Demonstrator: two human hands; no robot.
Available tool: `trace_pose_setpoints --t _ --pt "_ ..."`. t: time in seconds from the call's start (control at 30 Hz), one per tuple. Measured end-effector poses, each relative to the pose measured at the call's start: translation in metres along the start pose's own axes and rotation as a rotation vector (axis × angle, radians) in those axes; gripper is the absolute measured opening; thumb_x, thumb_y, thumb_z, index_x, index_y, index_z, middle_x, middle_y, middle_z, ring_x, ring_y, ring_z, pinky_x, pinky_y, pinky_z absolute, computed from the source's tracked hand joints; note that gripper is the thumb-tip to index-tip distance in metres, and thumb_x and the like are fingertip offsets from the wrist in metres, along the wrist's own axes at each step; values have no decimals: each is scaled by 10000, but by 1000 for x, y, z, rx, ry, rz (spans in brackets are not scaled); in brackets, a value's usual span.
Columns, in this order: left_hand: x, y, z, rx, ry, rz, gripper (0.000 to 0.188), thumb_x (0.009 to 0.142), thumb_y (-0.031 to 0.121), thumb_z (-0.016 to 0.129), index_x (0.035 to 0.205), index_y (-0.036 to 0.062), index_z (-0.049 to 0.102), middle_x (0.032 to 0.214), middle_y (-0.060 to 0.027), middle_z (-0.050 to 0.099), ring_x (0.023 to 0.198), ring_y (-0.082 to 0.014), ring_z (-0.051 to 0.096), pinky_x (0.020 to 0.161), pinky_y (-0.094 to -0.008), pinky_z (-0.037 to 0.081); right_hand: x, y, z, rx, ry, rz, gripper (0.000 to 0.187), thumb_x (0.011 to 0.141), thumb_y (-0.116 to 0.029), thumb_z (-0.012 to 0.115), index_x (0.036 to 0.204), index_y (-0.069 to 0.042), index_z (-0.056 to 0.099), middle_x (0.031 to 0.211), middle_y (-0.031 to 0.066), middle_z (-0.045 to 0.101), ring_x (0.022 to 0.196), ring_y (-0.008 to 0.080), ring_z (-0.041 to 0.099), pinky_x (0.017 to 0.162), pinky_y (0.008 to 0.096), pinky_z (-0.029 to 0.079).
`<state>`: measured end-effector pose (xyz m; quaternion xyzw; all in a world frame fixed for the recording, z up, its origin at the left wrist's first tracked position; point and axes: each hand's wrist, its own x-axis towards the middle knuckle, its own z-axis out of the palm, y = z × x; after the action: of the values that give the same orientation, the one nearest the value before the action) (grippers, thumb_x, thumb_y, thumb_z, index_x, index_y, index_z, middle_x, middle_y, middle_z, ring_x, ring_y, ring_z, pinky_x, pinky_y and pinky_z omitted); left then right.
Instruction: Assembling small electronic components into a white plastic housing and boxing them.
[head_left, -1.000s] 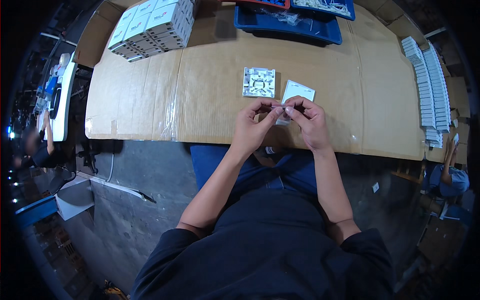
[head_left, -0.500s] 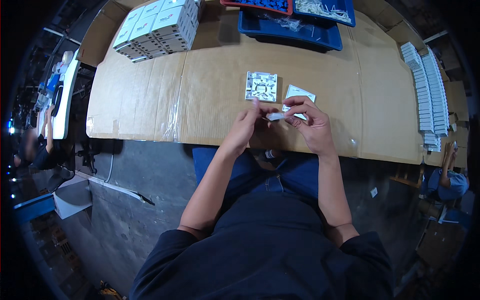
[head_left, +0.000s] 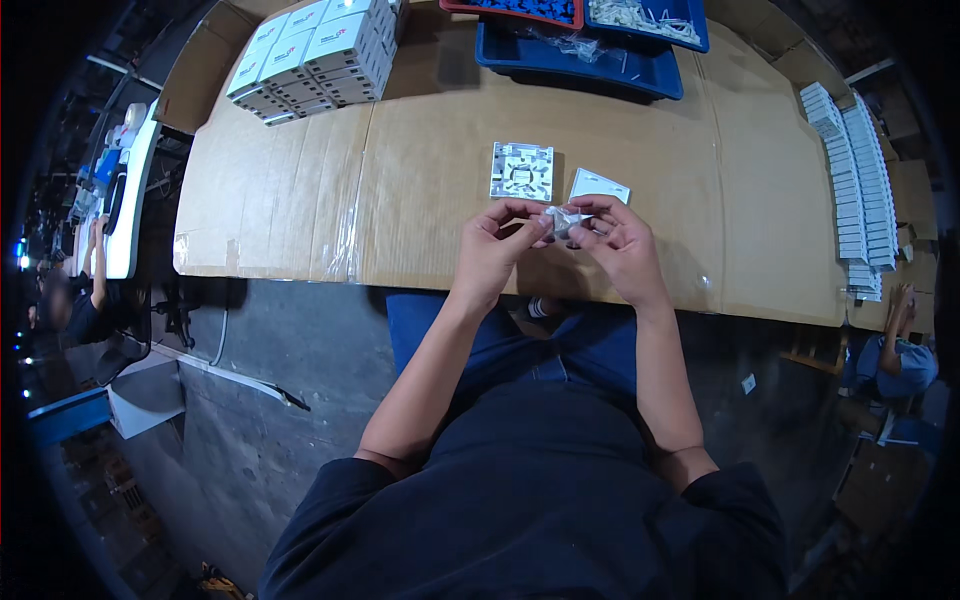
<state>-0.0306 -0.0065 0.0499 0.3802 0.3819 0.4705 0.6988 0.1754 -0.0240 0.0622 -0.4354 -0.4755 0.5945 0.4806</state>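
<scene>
Between my hands is a small clear plastic bag, with something whitish inside that I cannot make out. My left hand pinches its left side with thumb and fingers. On the other side, my right hand grips the bag with thumb and forefinger. Just beyond them on the cardboard lies a square white plastic housing, its moulded inside facing up. To its right a flat white cover plate rests at an angle, its near part hidden behind my right hand.
Stacked white boxes stand at the back left of the cardboard-covered table. Blue trays and a red tray of small parts sit at the back. Rows of white pieces line the right side. Other people work at both sides.
My left hand has come over to the bag and now pinches it together with my right. The bag has moved slightly right and away from me, covering more of the cover plate.
</scene>
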Motion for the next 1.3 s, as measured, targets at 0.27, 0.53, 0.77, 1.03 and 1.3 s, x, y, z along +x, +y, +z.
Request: trace_pose_setpoints --t 0.27,0.53,0.77,1.03,1.3 --pt "1 -8 -5 15 28 0 227 997 108 714 1187 -15 691 1088 -77 724 951 -120 680 825 -261 570 2 5 12 121 -2 30 442 935 55 714 1348 11 561 1180 123 702 1069 161 697 923 297 588" --pt "-2 -3 1 -13 8 -32 238 981 64 710 1205 -14 682 1095 -72 725 975 -119 674 867 -269 557 3 4 17 174 26 62 480 926 53 724 1370 8 546 1125 123 725 1014 161 715 910 302 599" --pt "0 -4 -3 75 -55 -19 304 964 24 707 1260 -9 648 1125 -74 719 983 -115 666 901 -273 554 2 4 20 196 81 78 440 940 47 690 1357 0 560 1108 127 736 956 165 727 841 289 601" --pt "-1 1 6 197 -80 37 271 993 34 660 1261 -5 647 1071 -64 719 964 -109 675 871 -267 545 2 22 21 170 215 90 380 945 39 663 1318 1 597 1101 124 737 927 145 711 822 275 592" --pt "4 -8 -3 200 -37 87 288 993 29 664 1276 -9 633 1098 -55 709 990 -114 669 898 -270 540 6 23 17 137 181 105 395 947 42 673 1328 -16 591 1040 92 734 899 119 674 788 271 561"
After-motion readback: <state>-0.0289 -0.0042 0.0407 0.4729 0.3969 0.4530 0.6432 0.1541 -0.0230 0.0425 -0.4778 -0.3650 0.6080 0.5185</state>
